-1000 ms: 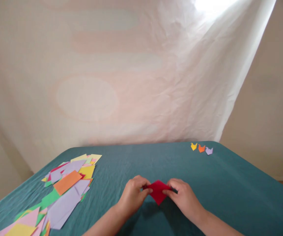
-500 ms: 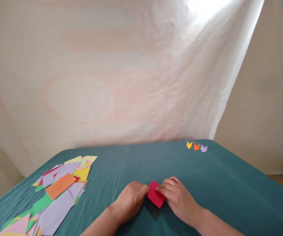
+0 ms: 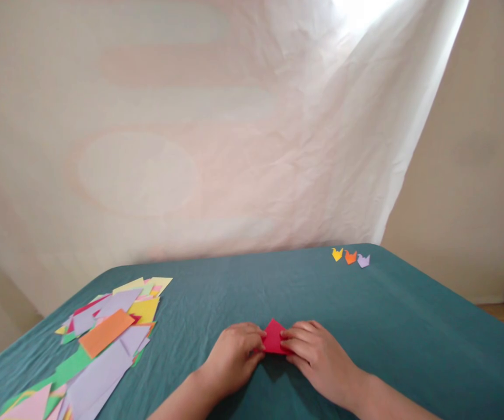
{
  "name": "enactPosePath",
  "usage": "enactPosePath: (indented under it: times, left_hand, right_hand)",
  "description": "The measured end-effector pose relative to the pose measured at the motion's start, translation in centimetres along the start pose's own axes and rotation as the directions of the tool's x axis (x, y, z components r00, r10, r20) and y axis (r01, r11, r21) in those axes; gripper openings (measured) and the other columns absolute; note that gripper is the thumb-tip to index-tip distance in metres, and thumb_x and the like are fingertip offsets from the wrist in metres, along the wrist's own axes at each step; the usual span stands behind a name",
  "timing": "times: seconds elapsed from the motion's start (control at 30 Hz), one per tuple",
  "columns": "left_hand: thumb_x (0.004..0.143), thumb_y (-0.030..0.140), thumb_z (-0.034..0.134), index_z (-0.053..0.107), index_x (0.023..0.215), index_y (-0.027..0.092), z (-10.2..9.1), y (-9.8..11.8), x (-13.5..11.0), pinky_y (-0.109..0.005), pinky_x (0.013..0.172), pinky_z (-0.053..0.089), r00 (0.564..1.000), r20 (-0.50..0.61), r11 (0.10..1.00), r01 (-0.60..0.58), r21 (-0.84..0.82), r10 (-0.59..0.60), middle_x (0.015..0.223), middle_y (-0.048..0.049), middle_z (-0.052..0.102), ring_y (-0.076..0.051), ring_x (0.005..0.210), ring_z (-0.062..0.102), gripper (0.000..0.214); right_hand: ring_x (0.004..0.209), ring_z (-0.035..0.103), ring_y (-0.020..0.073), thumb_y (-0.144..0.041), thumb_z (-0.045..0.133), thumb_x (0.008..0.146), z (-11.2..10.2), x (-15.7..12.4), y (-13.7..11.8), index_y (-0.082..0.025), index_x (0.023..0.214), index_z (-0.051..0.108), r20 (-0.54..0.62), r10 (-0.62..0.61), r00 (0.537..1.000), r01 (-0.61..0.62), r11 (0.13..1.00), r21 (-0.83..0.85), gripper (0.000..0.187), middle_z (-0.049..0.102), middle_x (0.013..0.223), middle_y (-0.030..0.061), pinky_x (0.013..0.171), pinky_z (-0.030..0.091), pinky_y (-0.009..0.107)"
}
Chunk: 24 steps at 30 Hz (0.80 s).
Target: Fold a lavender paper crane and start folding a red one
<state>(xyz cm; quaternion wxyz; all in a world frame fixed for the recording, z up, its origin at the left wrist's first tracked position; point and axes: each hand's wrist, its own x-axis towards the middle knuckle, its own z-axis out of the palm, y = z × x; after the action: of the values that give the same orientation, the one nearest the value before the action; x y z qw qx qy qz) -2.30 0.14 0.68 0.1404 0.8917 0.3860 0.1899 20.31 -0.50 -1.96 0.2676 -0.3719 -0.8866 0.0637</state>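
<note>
A small red sheet of origami paper (image 3: 273,338) sits between my two hands near the front of the table, its peak pointing away from me and its near edge straight. My left hand (image 3: 237,354) pinches the left side of the paper with thumb and fingers. From the other side, my right hand (image 3: 315,357) grips the right corner, fingertips lying over the red surface. Both side corners are partly hidden under my fingers. Three folded paper cranes, yellow (image 3: 337,254), orange (image 3: 350,257) and lilac (image 3: 364,261), lie in a row at the far right.
A loose heap of coloured paper sheets spreads along the left side, with an orange sheet (image 3: 106,332) and a large lilac sheet (image 3: 98,379) on top. A dark green cloth (image 3: 217,297) covers the table. Behind it hangs a pale fabric sheet (image 3: 234,175).
The red paper has gone from a tilted square to a triangle with a straight near edge. My left fingers have moved onto its left corner, and my right hand has shifted slightly.
</note>
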Motion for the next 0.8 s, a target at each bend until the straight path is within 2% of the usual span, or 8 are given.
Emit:
enactPosePath:
  times: [0.13, 0.23, 0.37, 0.8]
  left_hand:
    - [0.079, 0.016, 0.053, 0.062, 0.073, 0.020, -0.4, 0.1, 0.1, -0.027, 0.077, 0.042, 0.997, 0.002, 0.996, 0.075, 0.040, -0.075, 0.085, -0.0043, 0.065, -0.019, 0.086, 0.058, 0.012]
    - [0.074, 0.011, 0.054, 0.060, 0.070, 0.020, -0.5, 0.3, 0.0, -0.024, 0.071, 0.040, 0.991, 0.047, 0.991, 0.121, 0.060, -0.124, 0.077, -0.0021, 0.063, -0.017, 0.080, 0.057, 0.011]
    - [0.071, 0.010, 0.053, 0.059, 0.068, 0.019, -0.6, 0.4, -0.1, -0.022, 0.064, 0.037, 0.978, 0.090, 0.981, 0.183, 0.066, -0.189, 0.075, -0.0006, 0.062, -0.016, 0.074, 0.056, 0.011]
    - [0.072, 0.020, 0.056, 0.063, 0.074, 0.021, -1.0, 0.2, -0.4, -0.022, 0.062, 0.037, 0.944, 0.138, 0.954, 0.295, 0.052, -0.300, 0.078, -0.0003, 0.065, -0.016, 0.072, 0.058, 0.007]
  right_hand:
    - [0.088, 0.054, 0.0178, -0.023, 0.062, 0.085, -0.2, 0.1, -0.2, -0.024, 0.092, 0.066, 0.009, 0.037, 0.999, -0.037, 0.999, 0.001, 0.008, 0.066, 0.091, 0.0004, 0.081, 0.036, 0.033]
    - [0.083, 0.053, 0.0168, -0.022, 0.062, 0.085, 0.0, 0.0, -0.1, -0.023, 0.081, 0.065, 0.025, 0.076, 0.997, -0.076, 0.997, -0.022, 0.005, 0.062, 0.081, -0.0006, 0.076, 0.035, 0.031]
    - [0.079, 0.055, 0.0148, -0.023, 0.064, 0.083, -0.1, -0.2, 0.0, -0.023, 0.079, 0.064, 0.048, 0.101, 0.994, -0.101, 0.995, -0.003, 0.005, 0.061, 0.081, -0.0021, 0.074, 0.036, 0.029]
    - [0.073, 0.056, 0.0138, -0.025, 0.055, 0.089, -0.2, -0.1, -0.2, -0.021, 0.075, 0.063, 0.026, 0.125, 0.992, -0.126, 0.990, 0.062, 0.017, 0.061, 0.074, -0.0021, 0.069, 0.037, 0.026]
